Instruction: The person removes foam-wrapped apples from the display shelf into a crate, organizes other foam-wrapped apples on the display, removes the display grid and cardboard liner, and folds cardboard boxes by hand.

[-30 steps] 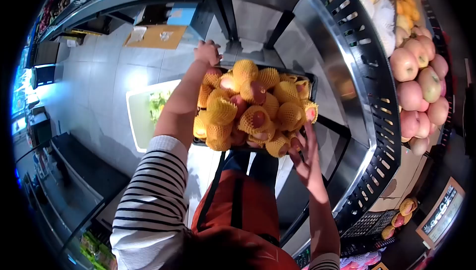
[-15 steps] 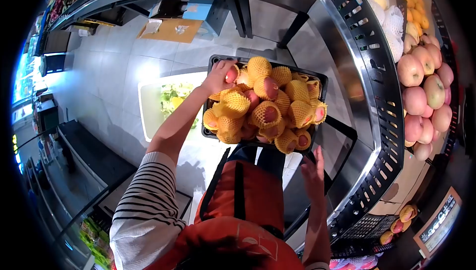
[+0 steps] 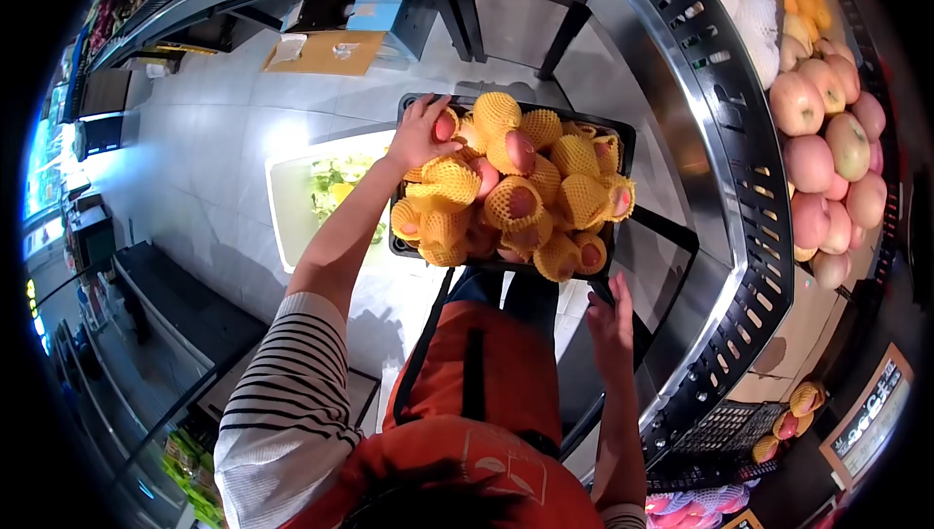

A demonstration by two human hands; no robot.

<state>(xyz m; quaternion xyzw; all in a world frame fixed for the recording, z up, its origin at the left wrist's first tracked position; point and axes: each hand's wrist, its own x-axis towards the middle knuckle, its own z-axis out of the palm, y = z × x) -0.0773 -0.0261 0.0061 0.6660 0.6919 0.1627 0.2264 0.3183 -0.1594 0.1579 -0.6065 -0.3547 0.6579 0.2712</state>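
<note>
A black crate (image 3: 626, 155) is heaped with reddish fruits in yellow foam nets (image 3: 516, 203). At its upper left corner, my left hand (image 3: 423, 135) has its fingers curled round a netted fruit with a bare red end (image 3: 446, 125). My right hand (image 3: 611, 318) is just below the crate's lower right corner, its fingers apart and nothing visible in it. The crate lies in front of my legs, above the red apron (image 3: 520, 359).
A white bin (image 3: 285, 213) with leafy greens stands on the floor at left. Steel shelving with a slotted black rim (image 3: 754, 193) curves round the right, bearing large pink apples (image 3: 808, 162). An open cardboard box (image 3: 326, 54) lies at the back.
My left hand has come from beyond the crate's upper left corner onto a fruit there. My right hand has moved down, away from the fruits at the lower right.
</note>
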